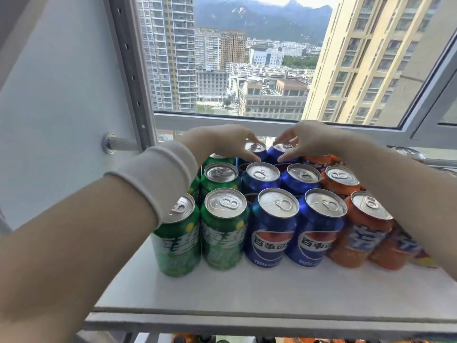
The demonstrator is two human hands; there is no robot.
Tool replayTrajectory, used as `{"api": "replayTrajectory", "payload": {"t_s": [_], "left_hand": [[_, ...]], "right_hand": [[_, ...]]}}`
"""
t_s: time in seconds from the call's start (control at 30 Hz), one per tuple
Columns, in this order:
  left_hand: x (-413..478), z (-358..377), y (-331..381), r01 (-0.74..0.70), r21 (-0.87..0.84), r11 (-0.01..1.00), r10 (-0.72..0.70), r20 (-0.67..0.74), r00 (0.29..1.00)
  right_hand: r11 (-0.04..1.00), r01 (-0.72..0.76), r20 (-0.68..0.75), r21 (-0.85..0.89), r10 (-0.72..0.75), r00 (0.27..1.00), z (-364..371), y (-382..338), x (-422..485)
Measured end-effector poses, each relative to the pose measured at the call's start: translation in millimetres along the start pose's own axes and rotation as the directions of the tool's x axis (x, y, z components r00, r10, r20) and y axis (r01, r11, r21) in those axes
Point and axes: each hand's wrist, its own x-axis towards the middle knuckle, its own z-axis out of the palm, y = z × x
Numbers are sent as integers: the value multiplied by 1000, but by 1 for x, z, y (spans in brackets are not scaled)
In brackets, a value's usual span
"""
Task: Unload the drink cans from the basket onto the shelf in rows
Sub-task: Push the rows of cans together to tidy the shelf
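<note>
Now each hand (pixel 222 142) (pixel 306 139) grips one rear blue can (pixel 256 151) (pixel 282 151).

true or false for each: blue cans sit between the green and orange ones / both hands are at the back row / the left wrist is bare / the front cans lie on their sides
1. The blue cans stand between the green cans and the orange cans. True.
2. The left hand and right hand each reach to a blue can in the back row. True.
3. The left wrist is bare. False: a white wristband covers it.
4. The front cans lie on their sides. False: they stand upright on the white shelf.
</note>
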Motion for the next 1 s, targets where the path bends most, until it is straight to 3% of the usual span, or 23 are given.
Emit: {"api": "replayTrajectory", "payload": {"t_s": [0.2, 0.63, 0.87, 1.0], "left_hand": [[12, 4, -9, 27, -86, 996, -32, -66, 997], [6, 1, -1, -50, 67, 996, 53, -38, 998], [1, -3, 12, -30, 185, 982, 27, 16, 999], [-30, -6, 33, -54, 188, 981, 72, -88, 994]], "right_hand": [[998, 23, -70, 59, -19, 997, 0, 5, 4], [992, 34, -31, 118, -31, 999, -2, 9, -9], [991, 31, -26, 132, -28, 999, 2, 11, -10], [986, 61, -97, 152, -47, 994, -1, 11, -38]]}}
